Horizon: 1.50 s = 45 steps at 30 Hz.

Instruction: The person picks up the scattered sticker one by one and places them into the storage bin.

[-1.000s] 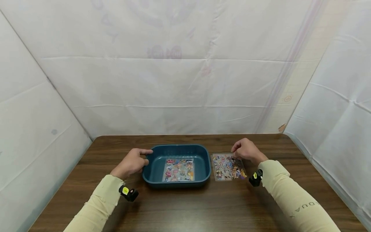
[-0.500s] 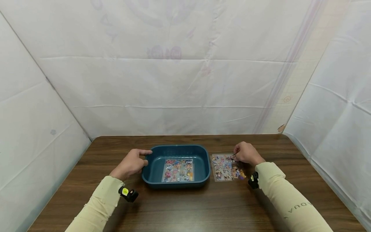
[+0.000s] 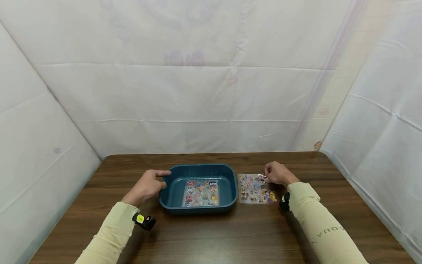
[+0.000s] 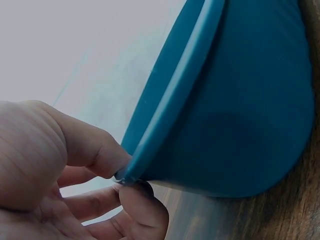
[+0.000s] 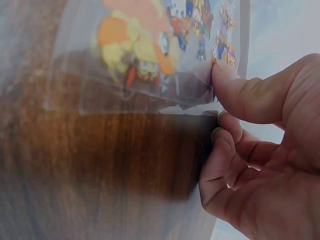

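From my remote seat, bare dark wood table (image 3: pixel 211 238) runs nearest me. My left hand (image 3: pixel 146 185) pinches the rim of the deep blue plastic tray (image 3: pixel 230 185), thumb and finger clamped on its left lip. My right hand (image 3: pixel 277 173) pinches the far right edge of the clear cartoon sticker sheet (image 3: pixel 254 189), lifting it slightly just beside the tray. A second colourful sticker sheet (image 3: pixel 200 193) lies inside. White draped sheeting (image 3: pixel 204 91) closes in behind. The right sleeve's lettering is unreadable.
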Each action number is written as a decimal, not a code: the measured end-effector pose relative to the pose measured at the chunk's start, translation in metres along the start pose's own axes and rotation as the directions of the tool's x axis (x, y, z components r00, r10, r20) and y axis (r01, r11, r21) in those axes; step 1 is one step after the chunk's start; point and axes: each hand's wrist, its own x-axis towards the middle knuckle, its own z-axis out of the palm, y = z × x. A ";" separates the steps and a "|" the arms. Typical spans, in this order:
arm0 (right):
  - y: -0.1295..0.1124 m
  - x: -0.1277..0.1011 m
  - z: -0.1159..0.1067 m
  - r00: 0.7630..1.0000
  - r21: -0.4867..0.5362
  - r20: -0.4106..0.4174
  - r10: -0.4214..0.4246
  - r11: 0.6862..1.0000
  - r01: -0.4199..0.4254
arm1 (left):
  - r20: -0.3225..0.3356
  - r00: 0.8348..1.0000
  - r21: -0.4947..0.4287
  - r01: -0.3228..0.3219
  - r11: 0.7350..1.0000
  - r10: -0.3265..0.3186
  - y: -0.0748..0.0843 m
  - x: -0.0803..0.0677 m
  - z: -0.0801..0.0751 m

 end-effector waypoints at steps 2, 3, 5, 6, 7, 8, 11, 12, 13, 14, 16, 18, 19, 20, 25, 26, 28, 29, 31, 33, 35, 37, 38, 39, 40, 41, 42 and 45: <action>-0.001 0.000 0.001 1.000 0.005 0.007 0.014 1.000 -0.014 | -0.001 1.000 0.004 0.002 1.000 -0.002 -0.001 0.000 0.000; -0.001 0.000 0.001 1.000 0.006 0.013 0.022 1.000 -0.023 | 0.001 1.000 0.005 0.006 1.000 -0.006 -0.001 -0.001 0.000; -0.001 0.000 0.003 0.999 0.005 0.025 0.030 1.000 -0.030 | 0.002 1.000 0.005 0.012 1.000 -0.012 -0.002 -0.001 0.001; 0.000 0.000 0.003 0.999 0.000 0.027 0.029 1.000 -0.029 | 0.003 1.000 0.007 0.013 1.000 -0.013 -0.002 -0.001 0.001; 0.000 0.000 0.004 0.999 0.005 0.030 0.035 0.999 -0.036 | 0.003 1.000 0.008 0.014 1.000 -0.014 -0.002 -0.002 0.002; 0.000 0.000 0.005 0.999 0.009 0.029 0.038 0.999 -0.038 | 0.007 1.000 0.010 0.013 1.000 -0.013 -0.002 -0.002 0.002; 0.001 -0.001 0.008 1.000 0.008 0.006 0.021 1.000 -0.022 | 0.002 1.000 0.007 0.010 1.000 -0.010 -0.002 -0.002 0.003; 0.002 -0.001 0.008 1.000 0.006 -0.003 0.011 1.000 -0.011 | 0.003 1.000 0.009 0.005 1.000 -0.005 -0.002 -0.002 0.003; 0.002 -0.001 0.009 1.000 0.008 -0.010 0.007 1.000 -0.007 | 0.004 1.000 0.008 0.002 1.000 -0.002 -0.001 -0.002 0.003; 0.002 -0.001 0.010 1.000 0.002 -0.018 -0.002 1.000 0.002 | 0.008 1.000 0.009 0.000 1.000 0.000 -0.001 -0.002 0.003; 0.003 0.000 0.010 1.000 0.002 -0.027 -0.003 1.000 0.003 | 0.012 1.000 0.009 0.003 1.000 -0.003 0.000 -0.002 0.002; 0.003 0.000 0.011 1.000 0.018 -0.029 -0.001 1.000 0.002 | 0.012 1.000 0.013 0.005 1.000 -0.006 0.001 -0.002 0.001; 0.003 0.001 0.011 1.000 0.025 -0.030 0.001 1.000 0.000 | 0.009 1.000 0.013 0.009 1.000 -0.009 0.002 -0.002 0.001; 0.003 0.001 0.010 0.999 0.027 -0.033 -0.007 1.000 0.008 | 0.010 1.000 0.017 0.008 1.000 -0.008 0.002 -0.002 0.000; 0.001 0.002 0.008 0.997 0.004 -0.052 -0.051 0.999 0.051 | 0.003 1.000 0.018 0.013 1.000 -0.013 0.001 0.000 0.000; 0.001 0.002 0.008 0.997 -0.007 -0.059 -0.059 0.998 0.059 | 0.006 1.000 0.018 0.011 1.000 -0.011 0.001 0.000 0.000; 0.002 0.002 0.007 0.995 -0.022 -0.075 -0.068 0.998 0.066 | 0.005 1.000 0.017 0.008 1.000 -0.008 0.001 0.001 0.000; 0.003 0.002 0.007 0.994 -0.025 -0.081 -0.075 0.997 0.073 | 0.005 1.000 0.016 0.007 1.000 -0.007 0.002 0.001 0.000; 0.005 0.001 0.006 0.991 -0.038 -0.098 -0.088 0.996 0.085 | 0.005 1.000 0.015 0.005 1.000 -0.005 0.003 0.001 0.000; 0.006 0.001 0.005 0.988 -0.053 -0.116 -0.104 0.994 0.098 | 0.006 1.000 0.020 0.002 1.000 -0.002 0.003 0.002 0.000; 0.007 0.001 0.004 0.985 -0.068 -0.126 -0.116 0.992 0.108 | 0.005 1.000 0.021 0.007 1.000 -0.007 0.003 0.002 0.000; 0.008 0.001 0.003 0.983 -0.075 -0.137 -0.121 0.991 0.112 | 0.010 1.000 0.028 0.004 1.000 -0.004 0.002 0.002 0.000; 0.008 0.000 0.002 0.982 -0.076 -0.141 -0.125 0.990 0.115 | 0.009 1.000 0.028 0.006 1.000 -0.007 0.002 0.002 0.000; 0.009 0.000 0.002 0.981 -0.075 -0.143 -0.130 0.990 0.120 | 0.008 1.000 0.026 0.011 1.000 -0.011 0.002 0.002 0.000; 0.010 -0.001 0.001 0.980 -0.074 -0.147 -0.133 0.990 0.123 | 0.007 1.000 0.026 0.013 1.000 -0.013 0.002 0.002 0.000; 0.010 -0.002 0.000 0.979 -0.068 -0.151 -0.135 0.990 0.126 | 0.007 1.000 0.028 0.012 1.000 -0.012 0.002 0.002 0.000; 0.011 -0.002 0.000 0.978 -0.060 -0.156 -0.137 0.990 0.129 | 0.007 1.000 0.029 0.011 1.000 -0.012 0.002 0.002 0.000; 0.013 -0.003 -0.003 0.974 -0.049 -0.164 -0.156 0.988 0.150 | 0.003 1.000 0.028 0.012 1.000 -0.012 0.002 0.002 -0.001</action>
